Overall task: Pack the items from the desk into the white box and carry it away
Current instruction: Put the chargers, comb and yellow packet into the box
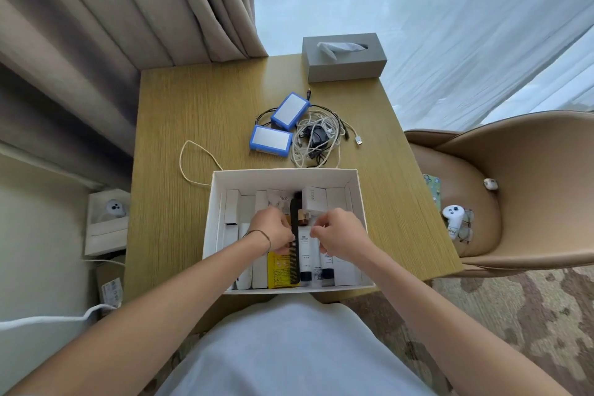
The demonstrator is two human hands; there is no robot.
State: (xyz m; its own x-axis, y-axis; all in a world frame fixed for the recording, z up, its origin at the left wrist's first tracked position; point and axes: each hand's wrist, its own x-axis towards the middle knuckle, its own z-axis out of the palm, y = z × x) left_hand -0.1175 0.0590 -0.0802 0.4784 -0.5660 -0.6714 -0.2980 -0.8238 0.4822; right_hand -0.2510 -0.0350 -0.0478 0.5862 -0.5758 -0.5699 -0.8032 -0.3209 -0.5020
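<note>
The white box [284,172] stands open at the desk's near edge. Several small white cartons, a white charger block [313,199], a yellow packet [279,271], a black comb [294,262] and two white tubes [305,255] lie in it. Both my hands are inside the box. My left hand [271,228] has its fingers curled against the comb's left side. My right hand [341,236] is pinched over the upper end of the right tube. On the desk behind the box lie two blue-edged packs [290,110] [271,141] and a tangle of cables [318,138].
A grey tissue box [343,56] stands at the desk's far edge. A thin cream cord loop [193,164] lies left of the box. To the right is a tan chair [530,170] holding a white controller [453,215] and glasses. Curtains hang behind the desk.
</note>
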